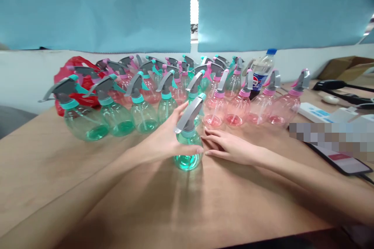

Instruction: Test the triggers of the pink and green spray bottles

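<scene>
A green spray bottle (187,161) with a grey trigger head and turquoise collar stands upright in front of me. My left hand (172,136) is wrapped round it, thumb across the front and fingers partly hidden behind. Just to the right, my right hand (224,146) has its fingers stretched out toward the bottle, low over the table, holding nothing. I cannot tell whether its fingertips touch the bottle. Behind both hands runs a front row of spray bottles, green ones (117,118) on the left and pink ones (238,111) on the right.
More spray bottles crowd the back of the table (140,210), beside a red plastic bag (77,64). A cola bottle (261,72) with a blue cap stands behind the pink row. Rightward lie a power strip (314,113), a phone (341,159) and a cardboard box (344,68).
</scene>
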`<state>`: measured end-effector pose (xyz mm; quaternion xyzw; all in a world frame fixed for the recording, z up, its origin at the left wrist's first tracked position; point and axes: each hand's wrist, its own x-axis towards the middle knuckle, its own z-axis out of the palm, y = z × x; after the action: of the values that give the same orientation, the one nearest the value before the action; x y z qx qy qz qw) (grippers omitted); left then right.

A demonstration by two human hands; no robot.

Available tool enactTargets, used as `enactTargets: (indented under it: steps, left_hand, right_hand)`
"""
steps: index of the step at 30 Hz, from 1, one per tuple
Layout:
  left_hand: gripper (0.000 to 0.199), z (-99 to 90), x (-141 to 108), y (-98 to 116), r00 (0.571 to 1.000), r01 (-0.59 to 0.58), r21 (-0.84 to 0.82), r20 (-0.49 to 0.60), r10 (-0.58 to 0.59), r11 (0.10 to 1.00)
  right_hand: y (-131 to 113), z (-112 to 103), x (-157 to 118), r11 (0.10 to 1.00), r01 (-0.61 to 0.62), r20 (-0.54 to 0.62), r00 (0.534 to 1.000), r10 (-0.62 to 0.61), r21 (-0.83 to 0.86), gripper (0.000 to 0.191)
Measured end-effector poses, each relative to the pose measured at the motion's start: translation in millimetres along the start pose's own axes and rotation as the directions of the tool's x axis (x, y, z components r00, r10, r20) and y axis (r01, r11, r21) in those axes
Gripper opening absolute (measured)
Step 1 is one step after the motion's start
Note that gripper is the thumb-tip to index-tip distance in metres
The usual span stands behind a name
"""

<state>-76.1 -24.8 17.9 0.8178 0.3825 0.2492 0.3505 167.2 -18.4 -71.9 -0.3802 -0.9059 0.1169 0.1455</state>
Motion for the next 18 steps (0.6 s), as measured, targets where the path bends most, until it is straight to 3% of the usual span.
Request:
enactTargets:
  steps: [3, 8, 14, 18]
  left_hand:
    - [0.072, 9.9, -11, -9, 0.997, 0.077, 0.018, 0.022, -0.077, 0.997]
    - [0.054, 15.6, -32, -18, 0.991, 0.103, 0.041, -0.094, -0.098, 0.994]
    - [0.053, -18.6, -75, -23, 0.979, 0.159, 0.176, -0.159, -0.131, 0.971]
    - [0.054, -52.1, -121, -40, 0.941, 0.2, 0.34, -0.328, -0.084, 0.919]
  right_hand:
    - [-6, -1, 7, 1.0, 0.005, 0.041, 0.999, -0.005, 0.021, 0.041]
    - [-21, -1, 25, 1.0, 0.017, 0.068, 0.998, -0.017, 0.012, 0.031]
    - [-55, -4, 57, 1.0, 0.018, 0.119, 0.993, -0.016, -0.016, 0.019]
    - [-90, -3, 88, 0.998, 0.055, 0.127, 0.99, -0.057, 0.022, 0.021]
